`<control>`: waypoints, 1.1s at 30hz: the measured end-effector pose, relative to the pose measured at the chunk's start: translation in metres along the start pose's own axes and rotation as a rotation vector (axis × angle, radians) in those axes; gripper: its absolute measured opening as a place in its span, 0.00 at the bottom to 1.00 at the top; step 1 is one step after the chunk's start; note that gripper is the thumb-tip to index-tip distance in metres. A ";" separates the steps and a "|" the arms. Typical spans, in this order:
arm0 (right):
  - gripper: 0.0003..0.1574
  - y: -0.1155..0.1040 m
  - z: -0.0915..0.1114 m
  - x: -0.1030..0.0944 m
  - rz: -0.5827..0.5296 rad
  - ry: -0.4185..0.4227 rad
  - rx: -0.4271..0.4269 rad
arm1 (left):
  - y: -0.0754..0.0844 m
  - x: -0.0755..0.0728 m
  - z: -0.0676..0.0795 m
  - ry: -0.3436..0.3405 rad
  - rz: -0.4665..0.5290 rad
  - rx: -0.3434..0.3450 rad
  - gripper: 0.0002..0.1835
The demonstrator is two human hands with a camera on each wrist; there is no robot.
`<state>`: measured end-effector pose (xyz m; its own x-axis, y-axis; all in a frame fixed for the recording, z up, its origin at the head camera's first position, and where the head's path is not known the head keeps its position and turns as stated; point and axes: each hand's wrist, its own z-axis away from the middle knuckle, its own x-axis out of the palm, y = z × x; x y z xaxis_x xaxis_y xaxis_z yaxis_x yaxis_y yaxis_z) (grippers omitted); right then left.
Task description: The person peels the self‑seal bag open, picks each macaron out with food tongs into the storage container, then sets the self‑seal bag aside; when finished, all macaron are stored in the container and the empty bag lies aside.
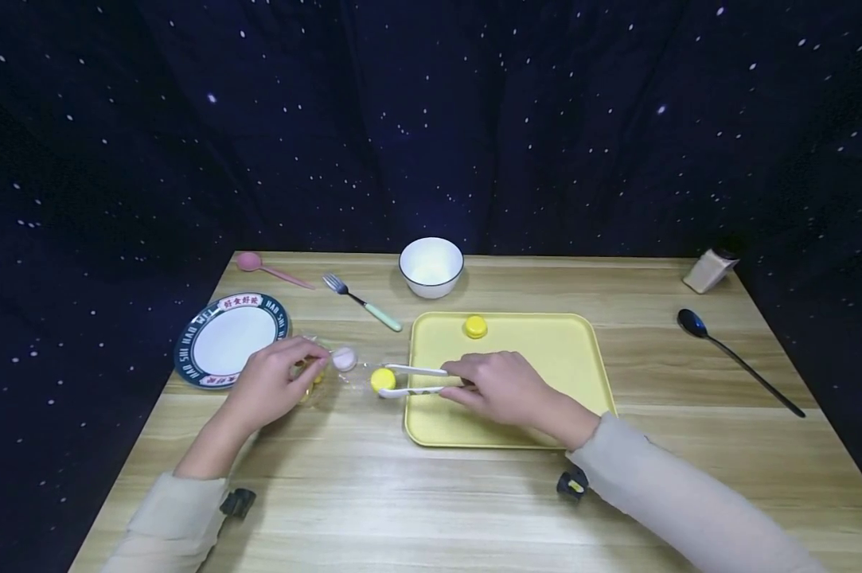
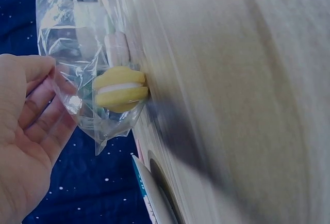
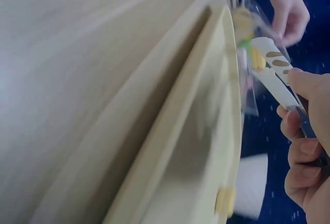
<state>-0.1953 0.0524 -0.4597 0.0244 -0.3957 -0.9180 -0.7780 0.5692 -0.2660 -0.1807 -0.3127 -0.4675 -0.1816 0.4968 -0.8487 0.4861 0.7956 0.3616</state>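
tongs [image 1: 416,370] are white — a bagged macaron [image 1: 344,360] perhaps pinkish.

A pink spoon [image 1: 251,262] lies near a plate [image 1: 232,340]. A fork [image 1: 379,313] is near a bowl [image 1: 432,284]. A jar [image 1: 708,272] is near a black spoon [image 1: 694,324].

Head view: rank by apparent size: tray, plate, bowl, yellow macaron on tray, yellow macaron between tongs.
1. Yellow tray
2. Plate
3. White bowl
4. Macaron on the tray and macaron between the tongs: smallest, too alike in size to rank. The tongs aren't ranked.
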 end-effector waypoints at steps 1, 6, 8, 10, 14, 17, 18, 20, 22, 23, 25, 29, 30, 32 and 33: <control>0.20 0.004 0.005 -0.004 0.010 0.011 0.006 | 0.000 0.000 0.000 0.001 0.001 0.001 0.05; 0.19 0.031 0.030 -0.023 0.039 0.058 0.070 | -0.002 0.001 0.000 -0.002 0.000 0.002 0.05; 0.21 0.043 0.039 -0.030 0.044 0.068 0.108 | -0.002 0.001 0.000 -0.004 -0.001 0.003 0.05; 0.22 0.057 0.049 -0.037 0.051 0.072 0.143 | -0.002 0.001 0.001 -0.004 -0.001 0.007 0.05; 0.24 0.083 0.066 -0.045 0.067 0.070 0.225 | -0.002 0.001 0.001 -0.003 0.000 0.007 0.05; 0.27 0.098 0.076 -0.048 0.091 0.061 0.282 | -0.002 0.000 0.000 -0.003 -0.002 0.008 0.05; 0.28 0.102 0.078 -0.048 0.098 0.059 0.297 | -0.001 0.000 0.000 -0.004 -0.002 0.008 0.05; 0.28 0.107 0.081 -0.047 0.119 0.049 0.319 | -0.001 0.000 0.000 -0.007 -0.004 0.007 0.05; 0.29 0.110 0.082 -0.046 0.141 0.039 0.324 | 0.000 0.000 0.000 -0.010 -0.004 0.005 0.05; 0.29 0.111 0.082 -0.046 0.149 0.034 0.327 | 0.000 0.000 -0.001 -0.013 -0.004 0.002 0.05; 0.30 0.112 0.083 -0.046 0.149 0.022 0.337 | 0.000 0.000 -0.001 -0.017 -0.003 -0.002 0.05; 0.32 0.112 0.081 -0.047 0.121 -0.004 0.372 | 0.000 0.001 -0.002 -0.017 -0.007 -0.002 0.05; 0.33 0.111 0.081 -0.049 0.112 -0.016 0.386 | 0.000 0.001 -0.002 -0.016 -0.007 0.000 0.05; 0.35 0.110 0.080 -0.051 0.086 -0.052 0.424 | -0.001 0.001 -0.002 -0.016 -0.008 0.003 0.05; 0.36 0.110 0.080 -0.053 0.078 -0.068 0.441 | -0.001 0.000 -0.002 -0.016 -0.009 0.005 0.05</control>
<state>-0.2321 0.1937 -0.4640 0.0289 -0.2999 -0.9535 -0.4381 0.8536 -0.2818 -0.1827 -0.3123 -0.4674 -0.1724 0.4842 -0.8578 0.4885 0.7982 0.3524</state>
